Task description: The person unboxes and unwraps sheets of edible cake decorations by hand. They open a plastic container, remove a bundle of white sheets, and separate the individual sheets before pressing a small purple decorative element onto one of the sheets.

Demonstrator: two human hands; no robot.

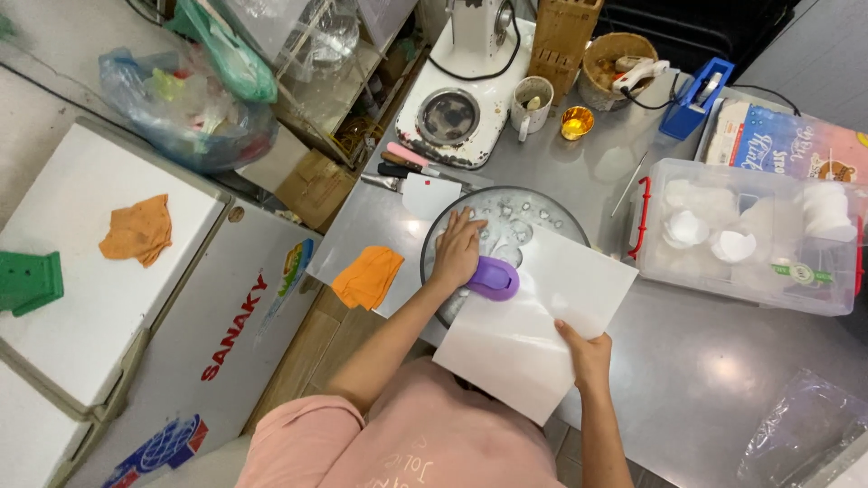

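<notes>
Your left hand (457,248) presses a purple punch (494,278) onto a white sheet (533,325); your right hand (588,354) grips the sheet's edge over a metal bowl (506,210).

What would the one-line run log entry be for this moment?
left hand: on purple paper punch | right hand: holding white sheet | below: metal bowl | surface: steel table
</notes>
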